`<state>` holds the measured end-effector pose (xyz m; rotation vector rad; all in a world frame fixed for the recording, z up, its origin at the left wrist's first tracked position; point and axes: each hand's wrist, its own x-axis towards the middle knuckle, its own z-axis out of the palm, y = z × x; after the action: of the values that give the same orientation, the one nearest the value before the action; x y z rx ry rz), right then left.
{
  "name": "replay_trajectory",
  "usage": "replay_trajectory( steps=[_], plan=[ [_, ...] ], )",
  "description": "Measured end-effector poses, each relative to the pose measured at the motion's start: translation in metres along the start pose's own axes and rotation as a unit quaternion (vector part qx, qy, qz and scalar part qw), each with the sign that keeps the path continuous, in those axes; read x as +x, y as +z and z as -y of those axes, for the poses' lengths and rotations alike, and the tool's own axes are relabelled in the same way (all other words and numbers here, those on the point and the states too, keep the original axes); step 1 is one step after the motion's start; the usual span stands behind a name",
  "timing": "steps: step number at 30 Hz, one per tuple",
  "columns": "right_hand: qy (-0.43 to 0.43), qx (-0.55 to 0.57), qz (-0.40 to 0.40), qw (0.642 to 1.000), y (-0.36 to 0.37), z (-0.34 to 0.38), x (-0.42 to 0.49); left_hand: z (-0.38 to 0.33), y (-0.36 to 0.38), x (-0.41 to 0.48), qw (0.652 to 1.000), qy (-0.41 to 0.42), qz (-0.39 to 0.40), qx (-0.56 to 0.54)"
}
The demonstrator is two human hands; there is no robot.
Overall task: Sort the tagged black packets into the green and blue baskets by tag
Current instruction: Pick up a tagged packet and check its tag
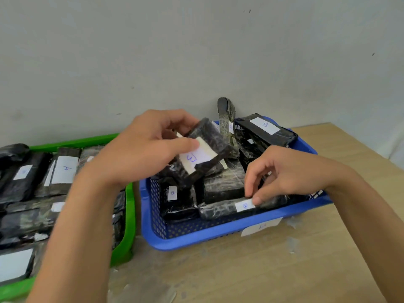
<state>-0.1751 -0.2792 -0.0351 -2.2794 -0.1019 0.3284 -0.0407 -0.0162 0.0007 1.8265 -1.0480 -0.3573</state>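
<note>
Left hand (144, 149) grips tilted packet (211, 136) (right hand (290, 171) pinches front packet (218, 209)).

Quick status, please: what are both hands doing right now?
Left hand grips B-tagged packet over blue basket. Right hand pinches front packet inside. Basket crowded.

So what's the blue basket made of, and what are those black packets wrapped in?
The blue basket looks like hard moulded plastic: glossy rim, walls a grid of small holes. The packet in the left hand seems wrapped in thin black plastic film, crinkled and shiny; its inside is hidden. Its tag looks like matte white paper, inked.
</note>
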Motion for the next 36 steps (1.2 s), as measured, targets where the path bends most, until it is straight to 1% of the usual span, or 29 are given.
replay_trajectory(
  steps=[5, 11, 14, 16, 19, 22, 25, 30, 32, 33, 35, 36],
  plan=[
    [-0.022, 0.003, 0.009, 1.0, 0.0, 0.003, -0.005, 0.012, 0.014, 0.006, 1.0, -0.021, 0.016, 0.011],
    [-0.036, 0.015, 0.0, 0.999, -0.007, 0.001, -0.008, 0.024, 0.011, 0.006, 1.0, -0.019, -0.018, -0.014],
    [-0.043, 0.046, -0.033, 0.997, -0.015, 0.0, -0.015, 0.025, 0.011, 0.008, 0.999, -0.02, -0.03, 0.003],
    [-0.051, 0.044, -0.033, 0.997, -0.006, 0.007, -0.01, 0.025, 0.012, 0.008, 0.999, -0.027, -0.035, 0.014],
    [-0.044, -0.011, -0.015, 0.999, 0.026, 0.017, 0.009, 0.026, 0.013, 0.01, 0.998, -0.034, -0.04, 0.022],
    [-0.029, -0.089, -0.039, 0.995, 0.046, 0.02, 0.02, 0.025, 0.016, 0.01, 0.999, -0.035, -0.03, 0.023],
    [-0.006, -0.15, -0.036, 0.988, 0.052, 0.022, 0.021, 0.024, 0.018, 0.01, 0.999, -0.037, -0.029, 0.025],
    [0.028, -0.197, -0.012, 0.98, 0.043, 0.025, 0.015, 0.025, 0.019, 0.011, 0.999, -0.028, -0.021, 0.03],
    [0.026, -0.215, -0.045, 0.975, 0.027, 0.025, 0.007, 0.026, 0.018, 0.011, 0.999, -0.026, -0.018, 0.035],
    [0.009, -0.215, -0.084, 0.973, 0.018, 0.024, 0.002, 0.026, 0.018, 0.011, 0.999, -0.027, -0.017, 0.035],
    [-0.038, -0.187, -0.155, 0.969, 0.002, 0.023, -0.008, 0.026, 0.017, 0.011, 0.999, -0.034, -0.017, 0.039],
    [-0.056, -0.163, -0.155, 0.973, 0.0, 0.024, -0.011, 0.026, 0.018, 0.011, 0.998, -0.035, -0.017, 0.042]
  ],
)
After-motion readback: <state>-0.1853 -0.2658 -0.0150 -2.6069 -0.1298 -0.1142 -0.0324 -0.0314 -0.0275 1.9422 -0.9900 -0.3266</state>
